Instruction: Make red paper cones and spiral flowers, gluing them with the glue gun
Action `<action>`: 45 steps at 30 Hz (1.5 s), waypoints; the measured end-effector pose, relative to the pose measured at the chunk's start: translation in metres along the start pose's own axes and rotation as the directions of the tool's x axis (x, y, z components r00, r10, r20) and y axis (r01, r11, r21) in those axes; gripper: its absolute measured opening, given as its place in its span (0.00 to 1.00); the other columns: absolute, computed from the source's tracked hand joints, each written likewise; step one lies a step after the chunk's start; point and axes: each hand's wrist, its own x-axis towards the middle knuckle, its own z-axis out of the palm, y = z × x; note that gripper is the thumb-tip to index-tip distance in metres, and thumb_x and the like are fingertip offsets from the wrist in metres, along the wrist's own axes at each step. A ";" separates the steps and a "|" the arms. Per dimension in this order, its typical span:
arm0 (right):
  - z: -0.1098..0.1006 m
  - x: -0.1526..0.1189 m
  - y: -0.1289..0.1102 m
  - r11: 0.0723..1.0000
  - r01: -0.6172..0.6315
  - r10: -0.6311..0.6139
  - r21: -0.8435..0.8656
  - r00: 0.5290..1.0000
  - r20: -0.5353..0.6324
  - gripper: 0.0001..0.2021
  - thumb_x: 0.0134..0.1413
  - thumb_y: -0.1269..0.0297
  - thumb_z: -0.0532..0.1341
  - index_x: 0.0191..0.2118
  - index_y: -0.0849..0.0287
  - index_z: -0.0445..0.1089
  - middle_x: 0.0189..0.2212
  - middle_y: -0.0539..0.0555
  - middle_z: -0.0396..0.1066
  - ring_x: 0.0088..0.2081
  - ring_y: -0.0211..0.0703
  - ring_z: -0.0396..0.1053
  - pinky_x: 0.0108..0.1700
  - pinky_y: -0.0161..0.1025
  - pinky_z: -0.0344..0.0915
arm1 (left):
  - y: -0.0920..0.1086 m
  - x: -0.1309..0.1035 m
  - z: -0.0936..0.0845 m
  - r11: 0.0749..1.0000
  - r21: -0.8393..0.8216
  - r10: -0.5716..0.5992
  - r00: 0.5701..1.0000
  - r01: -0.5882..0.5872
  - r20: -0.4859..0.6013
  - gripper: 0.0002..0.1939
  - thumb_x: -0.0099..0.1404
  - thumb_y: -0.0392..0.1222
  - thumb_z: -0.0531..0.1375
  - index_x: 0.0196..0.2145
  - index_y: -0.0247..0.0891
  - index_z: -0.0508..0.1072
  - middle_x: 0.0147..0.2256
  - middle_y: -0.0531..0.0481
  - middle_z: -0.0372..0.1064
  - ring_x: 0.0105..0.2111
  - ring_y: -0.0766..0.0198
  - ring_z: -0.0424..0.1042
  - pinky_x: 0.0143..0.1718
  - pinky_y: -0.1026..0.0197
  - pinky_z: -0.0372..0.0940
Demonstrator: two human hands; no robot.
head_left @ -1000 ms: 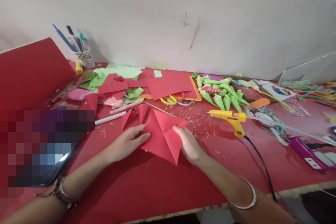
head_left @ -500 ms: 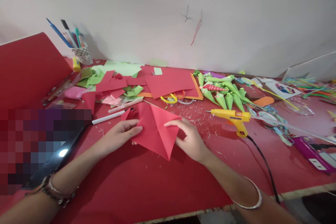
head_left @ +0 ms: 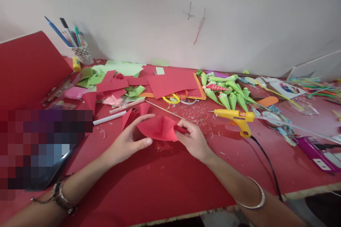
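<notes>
A creased piece of red paper (head_left: 157,127) is held above the red table, its near edge bent so that it looks like a shallow pocket. My right hand (head_left: 193,138) pinches its right end between thumb and fingers. At the left end, my left hand (head_left: 128,142) has its thumb and fingers spread apart around the paper's edge; some of its fingers are hidden. Folded red pieces (head_left: 129,117) lie just behind my left hand, near a white stick (head_left: 109,118).
Behind lie red sheets (head_left: 173,83), scissors with yellow handles (head_left: 171,99) and green paper cones (head_left: 231,94). On the right are a yellow glue gun (head_left: 236,116) with a black cable and a purple power strip (head_left: 317,154). A pen cup (head_left: 82,55) stands back left.
The red paper has turned from showing its broad creased face to a bent, narrower shape. My left thumb and fingers have spread, and my right fingers have closed in on the right end.
</notes>
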 end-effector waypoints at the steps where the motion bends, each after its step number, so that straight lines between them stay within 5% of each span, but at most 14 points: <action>1: 0.001 0.000 0.000 0.999 -0.014 0.014 0.029 1.000 0.021 0.10 0.48 0.63 0.59 0.22 0.58 0.59 0.18 0.44 0.61 0.21 0.31 0.60 0.24 0.30 0.56 | 0.000 0.000 0.003 0.999 0.015 0.042 0.999 -0.042 -0.016 0.31 0.53 0.46 0.61 0.53 0.44 0.57 0.51 0.45 0.61 0.45 0.54 0.67 0.42 0.59 0.64; 4: 0.002 0.000 -0.002 0.997 -0.014 0.009 0.070 0.997 0.078 0.09 0.49 0.64 0.59 0.23 0.59 0.61 0.18 0.45 0.63 0.22 0.31 0.62 0.27 0.31 0.58 | 0.002 0.001 0.008 0.989 0.123 0.091 0.994 -0.082 -0.062 0.26 0.53 0.45 0.61 0.49 0.41 0.62 0.49 0.46 0.64 0.46 0.54 0.65 0.45 0.58 0.62; 7: 0.004 0.000 -0.003 0.989 -0.040 0.027 0.139 0.995 0.093 0.07 0.48 0.65 0.60 0.25 0.58 0.61 0.19 0.44 0.65 0.21 0.30 0.63 0.28 0.31 0.59 | 0.004 0.003 0.011 0.984 0.174 -0.024 0.989 0.049 -0.143 0.18 0.54 0.48 0.59 0.41 0.39 0.66 0.39 0.47 0.71 0.38 0.58 0.71 0.40 0.60 0.65; 11: 0.008 0.003 -0.001 0.903 -0.127 0.146 0.411 0.989 -0.015 0.13 0.45 0.66 0.62 0.39 0.54 0.61 0.22 0.43 0.65 0.21 0.30 0.65 0.30 0.32 0.63 | 0.004 0.001 0.017 0.953 0.013 -0.286 0.916 0.302 -0.280 0.26 0.53 0.55 0.58 0.46 0.40 0.62 0.24 0.53 0.73 0.25 0.59 0.73 0.25 0.62 0.67; 15: 0.013 0.005 0.005 0.763 -0.205 0.244 0.614 0.969 0.020 0.16 0.38 0.64 0.66 0.37 0.56 0.65 0.22 0.44 0.67 0.25 0.33 0.68 0.36 0.36 0.67 | 0.004 0.000 0.022 0.948 -0.101 -0.317 0.890 0.301 -0.327 0.28 0.50 0.55 0.60 0.46 0.41 0.61 0.25 0.54 0.74 0.26 0.59 0.73 0.26 0.62 0.67; 21: 0.017 0.000 0.003 0.922 -0.205 0.173 0.329 0.977 0.125 0.10 0.42 0.58 0.63 0.27 0.60 0.70 0.24 0.50 0.71 0.29 0.38 0.69 0.39 0.41 0.66 | 0.001 0.001 0.021 0.991 0.010 -0.130 0.965 0.136 -0.229 0.15 0.54 0.49 0.59 0.38 0.41 0.65 0.33 0.53 0.73 0.33 0.61 0.72 0.32 0.64 0.68; 25: 0.015 -0.001 -0.001 0.976 -0.155 0.141 0.150 0.985 0.100 0.10 0.45 0.59 0.60 0.22 0.59 0.69 0.21 0.49 0.70 0.26 0.35 0.68 0.34 0.37 0.66 | 0.002 0.001 0.022 0.987 0.159 0.007 0.968 0.034 -0.251 0.17 0.54 0.46 0.59 0.42 0.42 0.64 0.45 0.50 0.67 0.41 0.60 0.69 0.38 0.63 0.66; 30: 0.020 -0.002 -0.001 0.983 -0.120 0.111 0.140 0.991 0.070 0.10 0.45 0.58 0.59 0.23 0.58 0.68 0.22 0.49 0.70 0.26 0.36 0.67 0.33 0.36 0.65 | 0.008 -0.001 0.026 0.992 0.045 -0.104 0.959 0.119 -0.262 0.29 0.53 0.47 0.60 0.51 0.41 0.56 0.41 0.48 0.70 0.35 0.60 0.72 0.33 0.63 0.68; 36: 0.026 -0.006 -0.001 0.980 -0.136 0.129 0.145 0.990 0.058 0.12 0.45 0.55 0.59 0.23 0.59 0.68 0.22 0.50 0.70 0.28 0.37 0.68 0.33 0.37 0.65 | 0.010 -0.003 0.033 0.985 -0.028 -0.172 0.939 0.171 -0.299 0.16 0.50 0.49 0.62 0.34 0.35 0.70 0.33 0.48 0.74 0.35 0.56 0.72 0.39 0.58 0.67; 45: 0.028 -0.005 -0.003 0.963 -0.157 0.160 0.221 0.987 0.001 0.12 0.43 0.56 0.60 0.19 0.58 0.65 0.21 0.48 0.69 0.26 0.36 0.67 0.34 0.37 0.66 | 0.005 -0.003 0.032 0.971 -0.127 -0.230 0.937 0.203 -0.264 0.15 0.50 0.48 0.63 0.32 0.35 0.72 0.31 0.49 0.75 0.32 0.59 0.73 0.34 0.61 0.68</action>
